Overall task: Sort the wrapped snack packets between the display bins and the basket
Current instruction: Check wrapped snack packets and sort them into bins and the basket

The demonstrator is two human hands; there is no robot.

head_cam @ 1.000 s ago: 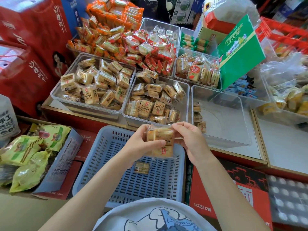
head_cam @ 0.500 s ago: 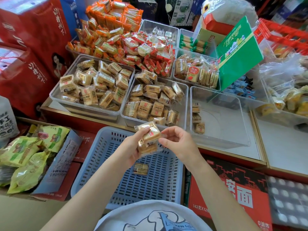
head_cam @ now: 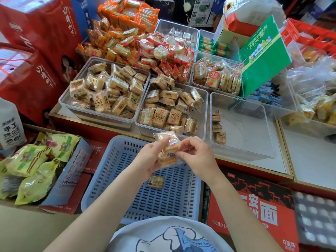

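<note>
Fingers of the left hand (head_cam: 148, 159) curl round a small stack of clear-wrapped tan biscuit packets (head_cam: 168, 149), thumb pressed on the top one, while the right hand (head_cam: 195, 157) pinches the wrapper edge of that same stack between thumb and forefinger. Both hands hold it above the far end of the pale blue slotted plastic basket (head_cam: 127, 179).

On the left stand tall red gift boxes with white lettering (head_cam: 34, 57). A red cardboard carton with large white characters (head_cam: 254, 211) lies just right of the basket. The basket itself sits below the counter edge, with one lone wrapped tan packet (head_cam: 155, 181) lying on its floor.

Behind the basket, on the counter, three clear plastic display bins stand side by side. The left clear bin (head_cam: 67, 100) is heaped with tan packets, the middle clear bin (head_cam: 204, 110) is likewise nearly full, and the right clear bin (head_cam: 254, 135) holds only three tan packets (head_cam: 218, 128) in a row along its left wall.

Farther back, a mound of orange and red wrapped snacks (head_cam: 134, 42) spills over more bins, and a green tilted cardboard box (head_cam: 263, 53) leans beside a clear bin of square cracker packets (head_cam: 216, 79).

At the lower left, yellow-green snack bags (head_cam: 31, 166) lie in an open carton.
</note>
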